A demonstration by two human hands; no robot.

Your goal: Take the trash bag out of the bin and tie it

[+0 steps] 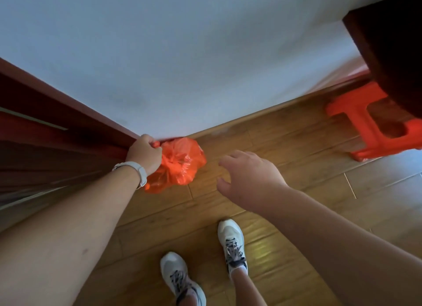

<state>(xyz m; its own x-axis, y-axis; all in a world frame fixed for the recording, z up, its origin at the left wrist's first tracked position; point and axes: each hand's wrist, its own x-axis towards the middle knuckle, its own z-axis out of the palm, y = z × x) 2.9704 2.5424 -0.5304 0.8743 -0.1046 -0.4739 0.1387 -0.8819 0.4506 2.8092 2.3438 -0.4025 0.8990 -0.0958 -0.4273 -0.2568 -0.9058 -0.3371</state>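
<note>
An orange plastic trash bag [179, 165], bunched and full, rests low at the foot of the white wall, by the wooden floor. My left hand [144, 153], with a white watch on its wrist, is closed around the gathered top of the bag. To the right of the bag my right hand [247, 176] hovers over the floor with its fingers spread and nothing in it, a short gap away from the plastic. No bin is in view.
A dark red door frame [57, 127] runs along the left. A red plastic stool [370, 125] stands at the right under a dark piece of furniture [392, 43]. My two feet in white sneakers [230, 241] stand on the wooden floor [296, 191].
</note>
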